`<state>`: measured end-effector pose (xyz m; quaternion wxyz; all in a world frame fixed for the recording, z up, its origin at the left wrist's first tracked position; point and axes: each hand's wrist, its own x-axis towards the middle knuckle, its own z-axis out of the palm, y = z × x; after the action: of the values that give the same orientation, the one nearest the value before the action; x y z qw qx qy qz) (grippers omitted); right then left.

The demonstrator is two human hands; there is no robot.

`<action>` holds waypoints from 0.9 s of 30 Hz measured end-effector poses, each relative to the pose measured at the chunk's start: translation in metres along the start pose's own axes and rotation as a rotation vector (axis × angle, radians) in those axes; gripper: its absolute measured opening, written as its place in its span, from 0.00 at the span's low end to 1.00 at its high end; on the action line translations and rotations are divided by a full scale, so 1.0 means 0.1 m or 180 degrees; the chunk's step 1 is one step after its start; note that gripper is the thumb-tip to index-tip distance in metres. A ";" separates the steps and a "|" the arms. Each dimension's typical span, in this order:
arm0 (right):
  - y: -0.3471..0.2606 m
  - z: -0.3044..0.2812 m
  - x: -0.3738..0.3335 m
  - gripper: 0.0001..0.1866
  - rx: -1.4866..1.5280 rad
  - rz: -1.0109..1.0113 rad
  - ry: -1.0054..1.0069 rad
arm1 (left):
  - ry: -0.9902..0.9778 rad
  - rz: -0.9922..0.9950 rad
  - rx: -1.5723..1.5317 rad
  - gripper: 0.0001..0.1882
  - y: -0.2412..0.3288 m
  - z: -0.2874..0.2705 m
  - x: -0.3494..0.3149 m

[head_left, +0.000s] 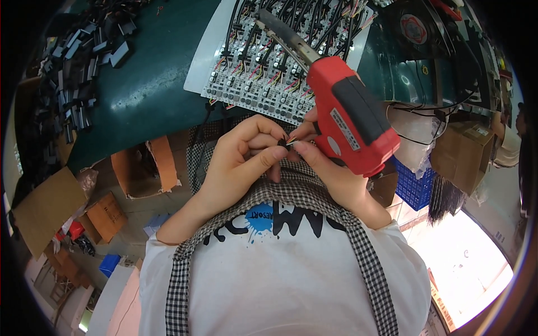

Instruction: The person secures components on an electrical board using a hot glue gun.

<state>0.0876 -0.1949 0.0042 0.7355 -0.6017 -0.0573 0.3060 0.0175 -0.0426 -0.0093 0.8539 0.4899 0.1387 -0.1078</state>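
Note:
My left hand [244, 148] is closed in a pinch around a short black cable end [283, 143] in front of my apron. Thin coloured wires [291, 140] stick out of it toward my right hand [330, 168], whose thumb and forefinger pinch them. Over the right hand lies a red gun-shaped tool [358, 112], seemingly a soldering gun, with a black panel and a long metal nose pointing up and left. Its grip is hidden, so I cannot tell how the hand bears it. Just beyond my hands is a panel of small white circuit boards [252, 92] with black cables attached.
The green table [151, 84] carries a heap of black and grey parts [84, 61] at the far left. A black fan-like device [414, 31] stands far right. Cardboard boxes [143, 168] sit below left; a blue crate [413, 182] and another carton [462, 151] stand right.

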 end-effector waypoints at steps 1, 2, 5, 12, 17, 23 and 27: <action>-0.01 0.00 0.01 0.45 0.0080 0.0156 -0.0024 | -0.0090 0.0045 0.0083 0.08 -0.01 -0.02 0.00; 0.00 0.00 0.02 0.45 0.0081 0.0155 -0.0023 | -0.0179 0.0091 0.0167 0.08 -0.02 -0.03 0.00; 0.01 0.01 0.03 0.45 0.0050 -0.0012 -0.0052 | -0.0121 0.0238 -0.0110 0.07 -0.02 -0.03 -0.02; 0.00 -0.13 -0.02 0.19 -0.0811 -0.0904 -0.0302 | 0.1089 0.0659 0.0702 0.08 0.06 -0.10 -0.09; 0.05 -0.27 -0.16 0.26 -0.0375 -0.0883 0.0134 | 0.1766 0.0613 0.1205 0.07 0.08 -0.31 -0.08; 0.03 -0.46 -0.34 0.31 -0.0586 -0.0319 0.0040 | 0.1787 0.0365 0.1416 0.07 0.01 -0.27 -0.04; 0.10 -0.62 -0.44 0.36 -0.0483 -0.0061 -0.0055 | 0.1529 0.0379 0.1744 0.08 -0.03 -0.22 -0.03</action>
<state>0.0763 -0.2694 -0.0092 0.6902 -0.6525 -0.0925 0.2989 0.0105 -0.0251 -0.0212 0.6389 0.7189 0.2725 0.0271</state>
